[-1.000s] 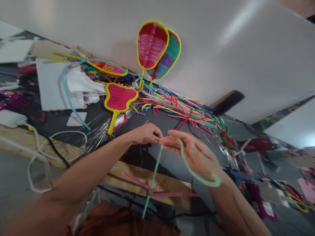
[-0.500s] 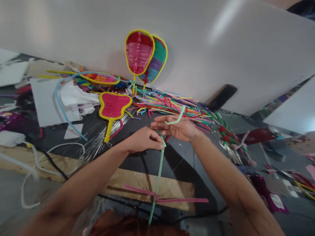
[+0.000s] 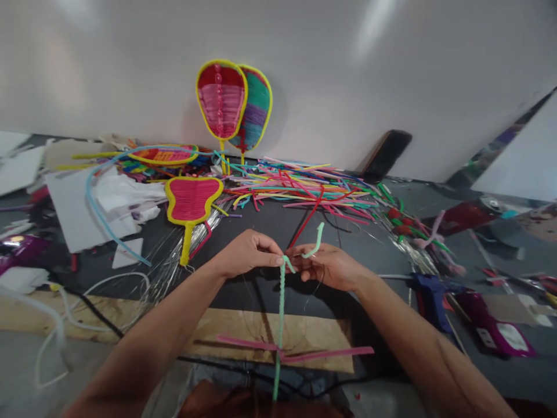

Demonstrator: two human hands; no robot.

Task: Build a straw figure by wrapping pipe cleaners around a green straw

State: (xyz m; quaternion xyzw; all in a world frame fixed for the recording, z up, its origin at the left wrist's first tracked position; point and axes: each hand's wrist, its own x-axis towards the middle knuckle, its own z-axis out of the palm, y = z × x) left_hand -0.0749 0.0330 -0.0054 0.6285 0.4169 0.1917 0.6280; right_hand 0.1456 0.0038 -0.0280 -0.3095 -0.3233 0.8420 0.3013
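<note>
A mint-green pipe cleaner [image 3: 282, 296], twisted along its upper part, hangs upright in front of me. My left hand [image 3: 256, 252] pinches its top end between thumb and fingertips. From the right, my right hand [image 3: 328, 265] closes its fingers on the pipe cleaner's loose end, whose bent tip pokes up above the knuckles. The two hands' fingertips nearly meet. Lower down, a pink pipe cleaner [image 3: 326, 354] crosses the green stem, its two ends sticking out sideways. A thin wire loops below the right fingers.
Two yellow-rimmed fans [image 3: 221, 98] lean against the wall, and a smaller pink one [image 3: 194, 200] lies left. Behind my hands is a pile of coloured pipe cleaners [image 3: 300, 186]. A phone [image 3: 387, 155] leans at the back. On the right are a glue gun [image 3: 430, 293] and a red can [image 3: 470, 215].
My right hand has moved down and closed near the left fingertips. The green top end, earlier under the left fingers, now shows above them. The view has shifted a little.
</note>
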